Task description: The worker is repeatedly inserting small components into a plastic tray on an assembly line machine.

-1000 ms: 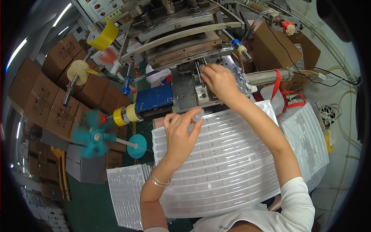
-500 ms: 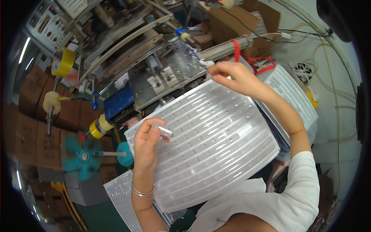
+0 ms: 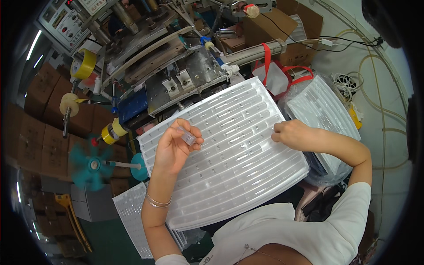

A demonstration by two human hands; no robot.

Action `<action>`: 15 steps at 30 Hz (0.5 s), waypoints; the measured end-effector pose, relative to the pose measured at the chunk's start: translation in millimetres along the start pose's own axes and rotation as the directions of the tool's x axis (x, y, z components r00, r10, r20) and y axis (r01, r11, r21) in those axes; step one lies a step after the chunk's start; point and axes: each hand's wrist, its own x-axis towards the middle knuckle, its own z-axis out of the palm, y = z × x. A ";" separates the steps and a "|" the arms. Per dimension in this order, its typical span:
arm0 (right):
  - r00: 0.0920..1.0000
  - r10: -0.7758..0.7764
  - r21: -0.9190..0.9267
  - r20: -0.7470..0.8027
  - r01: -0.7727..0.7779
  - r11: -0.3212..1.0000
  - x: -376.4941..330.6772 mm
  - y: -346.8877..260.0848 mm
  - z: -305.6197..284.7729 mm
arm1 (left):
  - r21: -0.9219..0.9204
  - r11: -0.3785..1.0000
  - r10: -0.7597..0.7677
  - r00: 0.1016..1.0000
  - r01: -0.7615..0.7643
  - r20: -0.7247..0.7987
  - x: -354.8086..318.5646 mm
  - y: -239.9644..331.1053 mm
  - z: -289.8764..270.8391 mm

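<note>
My left hand [image 3: 171,150] is closed around a small clear plastic tube-like piece [image 3: 188,138], held above the left part of a large white ribbed tray [image 3: 198,207]. Rows of small clear pieces [image 3: 254,152] lie in the grooves of that tray, which slants across in front of my body. Over its right edge is my right hand [image 3: 298,134], fingers curled together and pointing down at the grooves. What those fingertips hold, if anything, is hidden.
Beyond the tray stands a metal press machine [image 3: 185,75] with a roll of yellow tape [image 3: 84,64]. A bagged stack of trays [image 3: 324,115] is at the right, near a red-handled bag [image 3: 276,79]. At the left a teal fan [image 3: 92,164] spins before cardboard boxes [image 3: 55,152].
My right hand has come back from the machine's near edge to the tray's right side. My left hand keeps the clear piece, now turned a little. The view has shifted slightly.
</note>
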 end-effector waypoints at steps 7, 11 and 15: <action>0.765 0.242 0.272 -0.596 -0.091 0.958 53.5 18.9 -78.7 | 0.811 0.573 0.232 0.972 -0.116 -0.024 -1.5 -17.2 2.8; 0.694 0.205 0.406 -0.690 0.136 0.904 94.2 -3.0 -85.6 | 0.940 -0.332 0.521 0.814 -0.083 0.256 -3.8 -6.8 -16.9; 0.742 0.379 0.647 -0.553 0.096 0.756 125.5 4.9 -78.1 | 0.936 -0.352 0.633 0.736 -0.002 0.240 7.6 8.0 -27.3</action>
